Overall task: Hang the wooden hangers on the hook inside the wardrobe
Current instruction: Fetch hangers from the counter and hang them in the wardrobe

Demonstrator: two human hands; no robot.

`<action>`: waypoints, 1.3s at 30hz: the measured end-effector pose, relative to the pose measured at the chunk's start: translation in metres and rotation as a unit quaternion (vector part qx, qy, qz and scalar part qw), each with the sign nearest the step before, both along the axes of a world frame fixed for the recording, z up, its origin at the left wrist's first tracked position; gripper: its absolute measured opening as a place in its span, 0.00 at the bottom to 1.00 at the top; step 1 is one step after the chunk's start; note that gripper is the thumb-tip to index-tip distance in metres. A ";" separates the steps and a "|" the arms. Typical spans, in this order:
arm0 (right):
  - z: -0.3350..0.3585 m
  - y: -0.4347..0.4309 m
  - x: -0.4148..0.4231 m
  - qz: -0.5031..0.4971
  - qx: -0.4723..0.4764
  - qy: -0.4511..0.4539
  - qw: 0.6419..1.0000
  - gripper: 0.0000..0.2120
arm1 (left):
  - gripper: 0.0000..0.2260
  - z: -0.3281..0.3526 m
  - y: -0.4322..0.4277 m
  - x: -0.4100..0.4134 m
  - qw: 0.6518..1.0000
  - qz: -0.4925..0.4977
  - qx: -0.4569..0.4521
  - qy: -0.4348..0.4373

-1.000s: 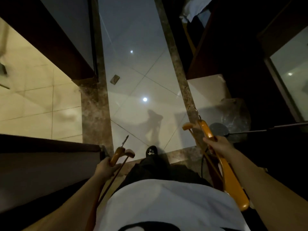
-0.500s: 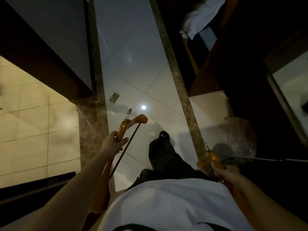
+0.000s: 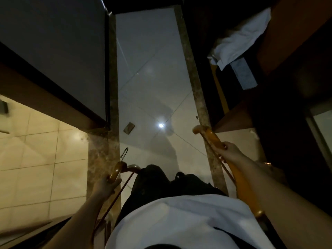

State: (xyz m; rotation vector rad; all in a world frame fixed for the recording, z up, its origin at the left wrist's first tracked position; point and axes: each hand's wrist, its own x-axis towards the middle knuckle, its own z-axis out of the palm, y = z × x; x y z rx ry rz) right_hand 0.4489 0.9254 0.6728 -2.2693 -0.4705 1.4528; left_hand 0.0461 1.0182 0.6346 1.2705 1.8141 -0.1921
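Left hand (image 3: 106,188), right hand (image 3: 232,154) grip hangers (image 3: 212,137) below hooks.

Left hanger (image 3: 115,172), 7 o'clock, and right hanger (image 3: 213,139), 3 o'clock: glossy orange-brown. Floor (image 3: 152,69), 12 o'clock: pale grey-white, thin diagonal grout lines. Border strips (image 3: 201,105): mottled brown. Tiles (image 3: 36,159), 9 o'clock: cream grid. Shirt (image 3: 179,221), 6 o'clock: white. Cloth (image 3: 239,44), 2 o'clock: white.

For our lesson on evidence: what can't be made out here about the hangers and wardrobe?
Head view:
Wardrobe hook: lost in darkness near the cloth.
Left hanger: lower half behind left hand and forearm.
Right hanger: hook tiny, blurred; middle under right hand.
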 end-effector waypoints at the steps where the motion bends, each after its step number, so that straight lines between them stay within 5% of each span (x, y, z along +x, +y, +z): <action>1: 0.003 0.020 0.005 -0.001 0.015 -0.006 1.000 0.14 | 0.09 0.000 0.013 0.003 1.000 0.004 0.001 0.000; 9: -0.003 0.138 0.023 -0.047 0.037 0.006 0.998 0.25 | 0.13 -0.007 0.160 0.041 0.998 -0.053 0.005 -0.020; 23: -0.014 0.185 0.024 -0.198 -0.128 0.042 0.971 0.14 | 0.11 0.020 0.416 0.164 0.971 -0.184 0.033 -0.150; 39: 0.002 0.370 0.215 -0.215 -0.051 0.069 0.973 0.14 | 0.14 -0.005 0.563 0.303 0.975 -0.219 0.009 -0.036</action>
